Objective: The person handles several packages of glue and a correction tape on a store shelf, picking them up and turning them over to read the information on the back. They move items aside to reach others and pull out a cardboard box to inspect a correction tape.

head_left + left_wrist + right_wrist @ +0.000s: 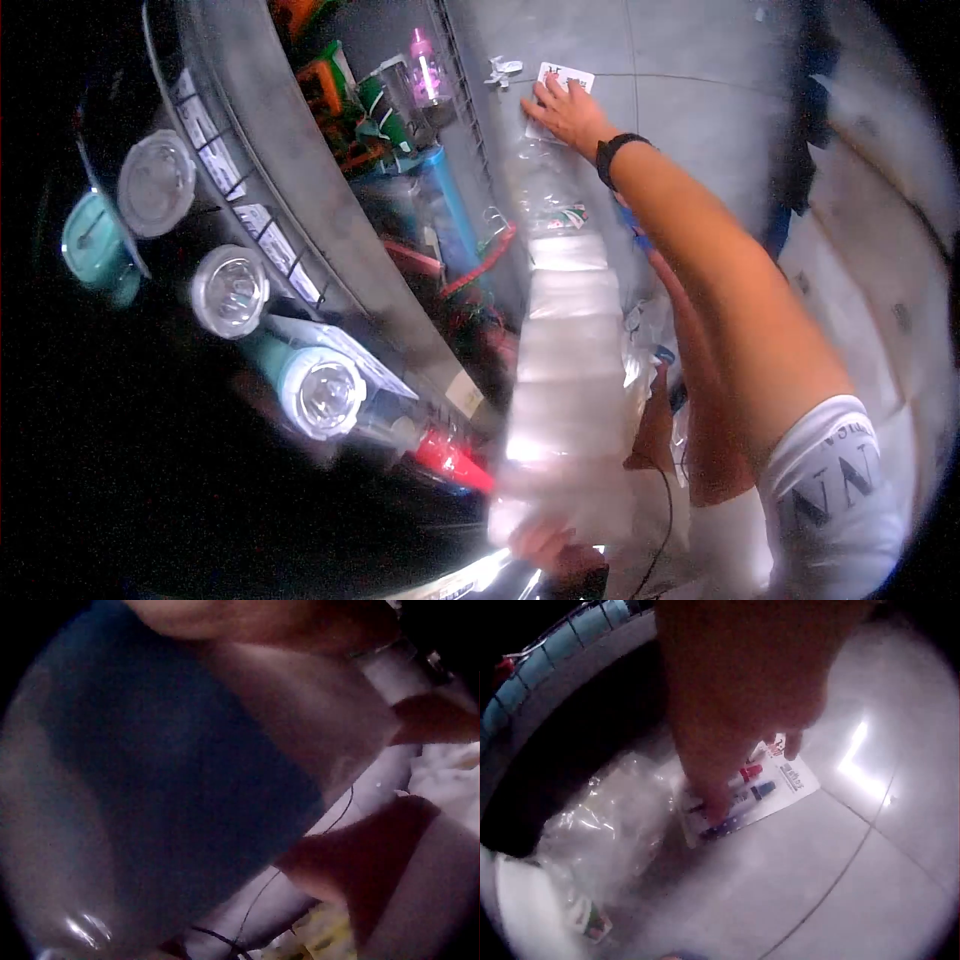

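Note:
In the head view my right hand [570,112], with a black band at the wrist, touches a white card pack [578,76] on the grey floor, its fingers spread. The right wrist view shows the hand [742,712] over this pack [787,787], which holds tubes with red and blue caps. My left hand [545,540], blurred at the bottom of the head view, grips the near end of a long strip of clear plastic [565,380]. In the left wrist view part of the hand [255,619] lies above the plastic sheet [322,720]; its fingertips are hidden.
Crumpled clear packaging [615,817] lies beside the card pack. Left of the strip stand a shelf edge [350,330], a pink bottle [425,70], a blue item [450,205] and lidded containers [232,290]. A small white scrap [505,70] and a dark cable [668,520] are also visible.

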